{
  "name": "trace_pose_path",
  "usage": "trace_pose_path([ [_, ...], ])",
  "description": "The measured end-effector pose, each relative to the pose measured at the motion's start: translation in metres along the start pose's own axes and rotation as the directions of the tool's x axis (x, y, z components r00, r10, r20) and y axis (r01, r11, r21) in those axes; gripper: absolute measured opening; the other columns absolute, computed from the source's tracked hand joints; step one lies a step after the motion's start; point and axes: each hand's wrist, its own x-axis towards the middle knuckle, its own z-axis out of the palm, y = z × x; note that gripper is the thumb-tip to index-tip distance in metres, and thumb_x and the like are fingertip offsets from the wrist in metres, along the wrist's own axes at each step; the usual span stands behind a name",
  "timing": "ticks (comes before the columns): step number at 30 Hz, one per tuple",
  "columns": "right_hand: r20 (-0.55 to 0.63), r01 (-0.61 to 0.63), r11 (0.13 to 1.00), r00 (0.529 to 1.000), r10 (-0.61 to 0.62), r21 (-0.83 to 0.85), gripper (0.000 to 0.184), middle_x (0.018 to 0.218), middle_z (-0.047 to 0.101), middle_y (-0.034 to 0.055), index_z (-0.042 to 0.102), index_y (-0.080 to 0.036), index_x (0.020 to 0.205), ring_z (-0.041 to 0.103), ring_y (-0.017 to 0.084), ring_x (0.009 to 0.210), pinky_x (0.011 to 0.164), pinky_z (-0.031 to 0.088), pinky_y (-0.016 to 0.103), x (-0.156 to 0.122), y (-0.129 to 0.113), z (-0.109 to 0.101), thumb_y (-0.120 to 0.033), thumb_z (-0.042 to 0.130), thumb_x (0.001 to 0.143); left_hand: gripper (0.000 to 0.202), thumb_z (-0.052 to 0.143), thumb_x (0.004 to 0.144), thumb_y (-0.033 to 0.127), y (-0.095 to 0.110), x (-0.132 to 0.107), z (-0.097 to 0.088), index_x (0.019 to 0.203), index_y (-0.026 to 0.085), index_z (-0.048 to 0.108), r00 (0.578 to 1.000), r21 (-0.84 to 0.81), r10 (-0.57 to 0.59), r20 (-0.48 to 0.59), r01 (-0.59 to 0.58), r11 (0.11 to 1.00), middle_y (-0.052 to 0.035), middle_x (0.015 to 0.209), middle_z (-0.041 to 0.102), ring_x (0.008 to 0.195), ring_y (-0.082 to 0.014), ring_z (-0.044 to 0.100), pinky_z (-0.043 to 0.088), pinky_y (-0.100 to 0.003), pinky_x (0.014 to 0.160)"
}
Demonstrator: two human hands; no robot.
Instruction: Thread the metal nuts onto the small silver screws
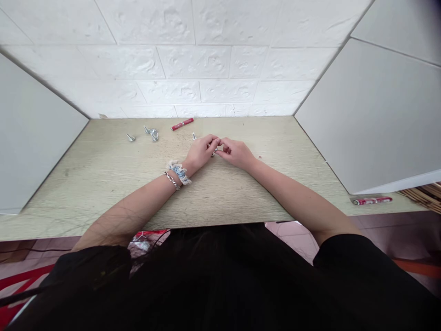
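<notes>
Small metal piece (pixel 213 154), mostly hidden, sits between the fingertips of the left hand (pixel 201 151) and right hand (pixel 236 152), both pinched closed on it; one bolt (pixel 194 136) shows just beyond at ten o'clock; clustered bolts (pixel 154 134) lie past nine; a red tube (pixel 182 124) lies near eleven, a second red stick (pixel 372 201) between three and four.

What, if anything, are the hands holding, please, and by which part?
A small metal piece is held at the fingertips of the left hand and right hand; the fingers hide which part.
</notes>
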Motion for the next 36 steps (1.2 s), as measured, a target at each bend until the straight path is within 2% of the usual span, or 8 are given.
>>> trace_pose_path([
  [10, -0.027, 0.049, 0.997, 0.998, -0.051, -0.052, 0.025, 0.069, 0.06, 0.001, 0.057, -0.016, 0.102, 0.051, 0.013, 0.062, 0.061, 0.033, 0.024, -0.0015, 0.0, 0.0015, -0.032, 0.048, 0.085, 0.026, 0.041, 0.092, 0.03, 0.0004, 0.0002, 0.0006, 0.09, 0.017, 0.064, 1.0, -0.011, 0.027, -0.001, -0.027, 1.0, -0.0007, 0.082, 0.068, 0.073, -0.0116, 0.058, 0.043, -0.024, 0.072],
  [23, -0.056, 0.034, 0.999, 0.998, -0.033, 0.023, 0.032, 0.073, 0.062, 0.0026, 0.057, -0.015, 0.107, 0.049, 0.013, 0.061, 0.063, 0.036, 0.025, -0.0019, 0.0004, 0.001, -0.037, 0.044, 0.087, 0.025, 0.038, 0.093, 0.028, 0.0039, -0.0018, -0.0005, 0.094, 0.017, 0.061, 1.0, -0.057, 0.025, -0.013, -0.026, 0.998, -0.0015, 0.088, 0.067, 0.082, -0.013, 0.06, 0.045, -0.025, 0.077],
  [36, -0.021, 0.054, 0.998, 0.998, -0.054, 0.012, 0.025, 0.07, 0.06, 0.0025, 0.058, -0.016, 0.098, 0.047, 0.013, 0.059, 0.062, 0.033, 0.026, -0.0007, 0.0011, 0.0019, -0.031, 0.042, 0.086, 0.025, 0.04, 0.091, 0.029, -0.001, 0.0012, 0.0014, 0.096, 0.018, 0.062, 1.0, 0.002, -0.008, 0.022, 0.008, 1.0, -0.0022, 0.088, 0.068, 0.079, -0.0139, 0.06, 0.045, -0.027, 0.077],
])
